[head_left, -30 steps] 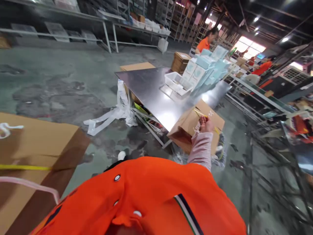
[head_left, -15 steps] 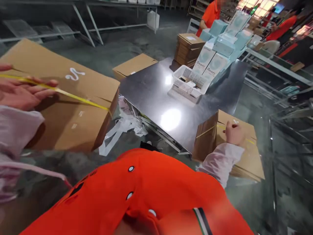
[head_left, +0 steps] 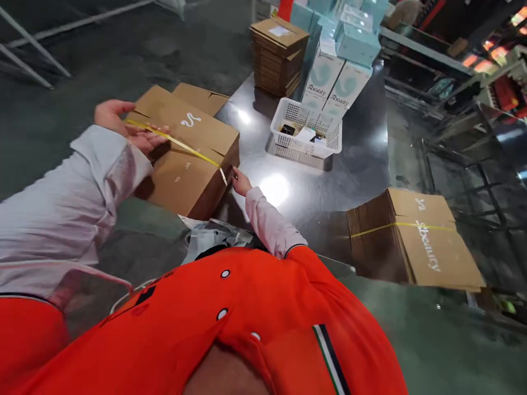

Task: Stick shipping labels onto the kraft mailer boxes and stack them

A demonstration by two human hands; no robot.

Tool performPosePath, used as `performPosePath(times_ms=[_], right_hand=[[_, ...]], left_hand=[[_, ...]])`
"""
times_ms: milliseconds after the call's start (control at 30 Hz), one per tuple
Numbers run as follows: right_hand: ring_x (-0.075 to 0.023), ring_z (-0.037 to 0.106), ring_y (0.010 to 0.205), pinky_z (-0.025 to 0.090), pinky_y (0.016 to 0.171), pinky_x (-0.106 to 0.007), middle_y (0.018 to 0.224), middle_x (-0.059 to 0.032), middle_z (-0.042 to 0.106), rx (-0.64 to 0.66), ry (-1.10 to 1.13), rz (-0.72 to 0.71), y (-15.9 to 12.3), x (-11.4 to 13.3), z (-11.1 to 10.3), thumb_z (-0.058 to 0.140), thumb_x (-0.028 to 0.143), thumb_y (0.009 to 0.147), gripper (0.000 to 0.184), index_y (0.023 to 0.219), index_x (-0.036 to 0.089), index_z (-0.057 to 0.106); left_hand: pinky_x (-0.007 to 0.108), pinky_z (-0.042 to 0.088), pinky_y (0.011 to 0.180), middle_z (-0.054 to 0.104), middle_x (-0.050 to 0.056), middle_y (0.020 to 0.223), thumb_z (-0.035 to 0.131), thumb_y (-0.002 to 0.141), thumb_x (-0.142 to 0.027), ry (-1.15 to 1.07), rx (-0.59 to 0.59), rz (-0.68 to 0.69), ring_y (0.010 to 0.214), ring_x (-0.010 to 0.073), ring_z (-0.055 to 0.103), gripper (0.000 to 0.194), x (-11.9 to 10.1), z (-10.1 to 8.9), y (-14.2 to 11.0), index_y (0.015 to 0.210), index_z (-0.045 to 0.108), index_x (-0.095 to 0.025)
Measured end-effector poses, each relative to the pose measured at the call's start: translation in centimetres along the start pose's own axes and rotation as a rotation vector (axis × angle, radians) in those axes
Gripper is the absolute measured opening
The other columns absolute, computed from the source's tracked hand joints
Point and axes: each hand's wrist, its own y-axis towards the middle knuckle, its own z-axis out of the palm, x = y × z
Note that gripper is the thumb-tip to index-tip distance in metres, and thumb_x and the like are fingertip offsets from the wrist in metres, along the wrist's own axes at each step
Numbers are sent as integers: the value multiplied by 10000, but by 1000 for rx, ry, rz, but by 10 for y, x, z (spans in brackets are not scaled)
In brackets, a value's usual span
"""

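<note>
A brown cardboard box [head_left: 185,164] printed with a white logo lies on a steel table, and a yellow strap [head_left: 177,141] runs across its top. My left hand [head_left: 127,125] rests on the far side of the box with the strap passing through its fingers. My right hand [head_left: 241,182] is at the box's near corner, close to the strap's loose end. I cannot tell whether those fingers pinch the strap. A second strapped carton [head_left: 411,238] printed "Sbeauty" sits at the lower right, away from both hands.
The steel table [head_left: 362,153] holds a white mesh basket [head_left: 307,129], a stack of flat cartons [head_left: 280,55], pale blue and white product boxes [head_left: 329,82] and another carton [head_left: 201,97]. White plastic film [head_left: 214,238] lies below the table edge. Metal racks stand at the right.
My right hand has left the carton at the lower right and moved to the near corner of the other box. The view has swung left, bringing that box onto the table.
</note>
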Motion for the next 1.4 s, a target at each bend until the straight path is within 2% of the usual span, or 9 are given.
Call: performPosePath(times_ms=[100, 200, 267, 333, 400, 600, 967, 1233, 1400], right_hand=[[-213, 589, 1281, 443, 1171, -383, 1312, -139, 649, -103, -25, 19, 0, -14, 46, 536, -73, 835, 442, 1250, 59, 611], [-241, 620, 1230, 504, 1121, -416, 1278, -126, 658, -188, 2, 46, -16, -30, 72, 559, -24, 820, 462, 1259, 108, 617], [-239, 570, 1289, 490, 1138, -422, 1339, -141, 613, -264, 7, 46, -23, -38, 78, 534, 1, 829, 479, 1292, 113, 585], [-214, 525, 1325, 481, 1145, -394, 1377, -150, 577, -319, 10, 42, -26, -42, 77, 490, 7, 836, 471, 1288, 117, 565], [-190, 573, 1240, 521, 1089, -351, 1306, -143, 606, -339, 17, 36, -24, -45, 72, 485, 29, 844, 407, 1225, 135, 582], [-167, 628, 1124, 570, 995, -324, 1203, -83, 629, -351, 58, 32, -22, -44, 56, 578, 102, 792, 304, 1078, 202, 574], [-131, 597, 1005, 546, 965, -275, 1108, -44, 593, -272, 161, 144, -16, -35, 41, 648, 111, 731, 262, 931, 207, 510], [-83, 558, 917, 508, 964, -252, 992, -7, 591, -209, 56, 136, -1, -50, 35, 577, 118, 840, 120, 932, 188, 545], [-145, 555, 1088, 456, 1078, -305, 1087, -48, 606, -272, 19, 110, 13, -53, 34, 531, 53, 807, 148, 806, 202, 540]], left_hand=[[542, 386, 1138, 523, 276, 1396, -18, 745, -680, -254, 240, -134, 1227, 265, 562, 1168, 11, 4, 19, 1437, 158, 245], [579, 387, 1100, 605, 216, 1380, 212, 839, -758, -36, 169, -38, 1294, 348, 516, 1065, 27, 2, 16, 1497, 359, 67], [619, 216, 1188, 506, 161, 1523, 276, 867, -780, 173, 59, 123, 1457, 380, 330, 1000, 35, 4, 12, 1535, 404, -47], [634, -5, 1218, 263, 136, 1679, 258, 908, -760, 378, -18, 383, 1556, 370, 104, 943, 41, 14, 13, 1575, 389, -106], [635, -105, 1202, 145, 131, 1713, 169, 957, -711, 524, -2, 566, 1579, 348, 19, 893, 45, 30, 18, 1585, 390, -117], [589, 24, 1231, 223, 174, 1686, 199, 980, -657, 516, 147, 482, 1572, 333, 140, 832, 50, 58, 26, 1592, 396, -127], [571, 44, 1228, 280, 181, 1662, 206, 979, -659, 443, 99, 534, 1557, 337, 178, 823, 50, 55, 18, 1558, 451, -129], [571, 77, 1223, 281, 154, 1663, 249, 982, -652, 408, 58, 557, 1549, 309, 178, 788, 55, 52, 18, 1544, 444, -136], [560, 92, 1221, 302, 161, 1654, 269, 977, -649, 413, 46, 566, 1545, 317, 191, 781, 56, 55, 17, 1535, 461, -136]])
